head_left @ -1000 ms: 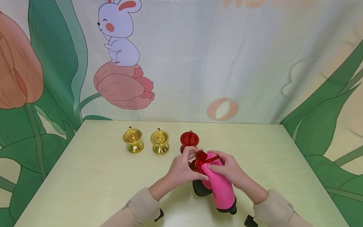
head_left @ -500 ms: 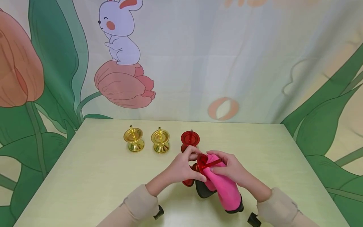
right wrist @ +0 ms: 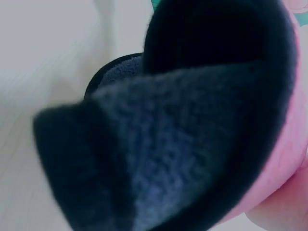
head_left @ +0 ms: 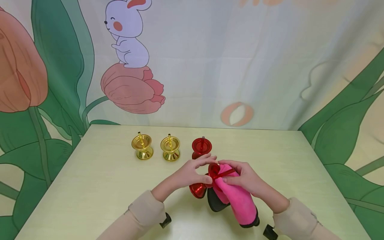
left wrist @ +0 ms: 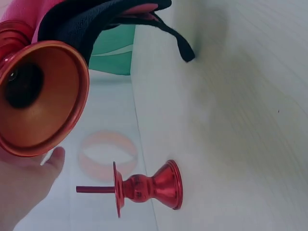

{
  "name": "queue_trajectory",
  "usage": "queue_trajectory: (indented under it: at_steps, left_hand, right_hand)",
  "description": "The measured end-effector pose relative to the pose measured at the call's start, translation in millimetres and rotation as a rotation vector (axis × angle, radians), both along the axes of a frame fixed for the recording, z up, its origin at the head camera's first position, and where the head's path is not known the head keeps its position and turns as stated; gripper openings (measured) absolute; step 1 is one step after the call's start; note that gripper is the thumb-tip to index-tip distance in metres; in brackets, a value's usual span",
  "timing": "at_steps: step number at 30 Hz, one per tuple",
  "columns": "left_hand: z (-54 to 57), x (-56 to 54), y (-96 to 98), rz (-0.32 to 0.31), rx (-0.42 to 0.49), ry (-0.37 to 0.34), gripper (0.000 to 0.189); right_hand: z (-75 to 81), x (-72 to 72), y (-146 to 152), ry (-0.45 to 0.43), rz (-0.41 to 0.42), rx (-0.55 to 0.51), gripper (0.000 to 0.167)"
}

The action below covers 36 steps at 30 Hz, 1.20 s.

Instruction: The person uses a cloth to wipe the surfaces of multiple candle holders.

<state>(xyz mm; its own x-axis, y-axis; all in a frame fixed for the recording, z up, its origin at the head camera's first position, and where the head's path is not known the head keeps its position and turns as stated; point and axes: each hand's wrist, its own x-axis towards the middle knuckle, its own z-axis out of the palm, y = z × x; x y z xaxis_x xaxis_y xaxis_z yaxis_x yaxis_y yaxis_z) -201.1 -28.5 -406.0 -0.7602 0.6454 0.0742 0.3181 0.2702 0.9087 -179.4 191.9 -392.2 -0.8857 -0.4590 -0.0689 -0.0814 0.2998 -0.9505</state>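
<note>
A shiny red candle holder (head_left: 198, 190) lies tilted, its dish and spike against a pink cloth (head_left: 237, 196) with black edging. In the left wrist view the hollow underside of its base (left wrist: 53, 106) faces me. My right hand (head_left: 247, 178) grips the cloth around the spike, thumb in front. My left hand (head_left: 192, 171) is at the holder's dish and stem, its fingers fairly straight and spread. Dark fleecy lining (right wrist: 163, 139) of the cloth fills the right wrist view, hiding most of the right hand.
Behind my left hand stands a second red candle holder (head_left: 202, 146), upright. Two gold candle holders (head_left: 142, 146) are in line to its left on the pale table (head_left: 99, 186). A printed curtain (head_left: 192, 66) hangs along the table's back edge.
My left fingers have straightened and drawn back left, showing more of the red base. The cloth's lower end has swung a little to the right in my right hand's grip.
</note>
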Motion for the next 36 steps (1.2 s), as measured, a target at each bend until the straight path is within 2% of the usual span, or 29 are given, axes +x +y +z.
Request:
queue_trajectory:
  at_steps: [2,4,5,6,8,10,11,13,14,16,19,25,30,33,36]
  left_hand:
    - [-0.6,1.3,1.1,0.038,0.021,0.017,0.078]
    - [-2.1,3.8,3.8,0.114,0.061,0.040,0.070]
    - [-3.5,5.5,5.3,0.153,0.087,0.076,0.066]
    - [-5.5,7.7,7.5,0.195,0.113,0.136,0.062]
    - [-9.5,13.0,11.7,0.260,0.123,0.327,0.053]
    - [-13.4,18.4,15.4,0.295,0.087,0.524,0.052]
    - [-15.4,20.5,17.1,0.309,0.057,0.618,0.058]
    - [-17.1,23.7,19.9,0.327,-0.011,0.742,0.070]
    - [-17.7,24.0,20.9,0.326,-0.033,0.762,0.073]
    - [-17.6,23.9,21.8,0.328,-0.052,0.772,0.078]
    - [-15.7,21.8,20.8,0.332,-0.033,0.771,0.078]
    - [-7.8,16.2,15.2,0.266,0.036,0.714,0.074]
    - [-1.2,13.6,11.2,0.229,0.024,0.654,0.071]
    - [2.8,13.0,9.6,0.205,0.004,0.567,0.066]
    - [5.2,11.7,6.8,0.147,0.021,0.365,0.060]
  right_hand:
    - [1.0,-0.5,0,0.008,-0.022,0.002,0.053]
    - [1.2,-1.4,0,0.001,-0.057,0.002,0.052]
    - [1.4,-1.7,0,-0.004,-0.077,0.003,0.052]
    - [1.6,-2.0,0,-0.012,-0.098,0.001,0.052]
    - [1.5,-2.7,0,-0.026,-0.129,-0.007,0.052]
    - [1.5,-3.4,-1,-0.039,-0.156,-0.014,0.052]
    - [1.6,-3.8,-1,-0.040,-0.166,-0.014,0.052]
    - [1.5,-4.5,-2,-0.041,-0.174,-0.021,0.052]
    - [1.7,-4.6,-2,-0.042,-0.176,-0.022,0.052]
    - [2.3,-4.3,-3,-0.044,-0.174,-0.028,0.051]
    - [3.8,-2.6,-4,-0.045,-0.165,-0.034,0.050]
    - [5.7,1.8,-5,-0.061,-0.134,-0.026,0.047]
    - [5.0,3.6,-5,-0.067,-0.104,-0.011,0.047]
    - [4.9,4.2,-4,-0.053,-0.072,-0.012,0.048]
    - [4.9,4.5,-3,-0.033,-0.028,-0.013,0.049]
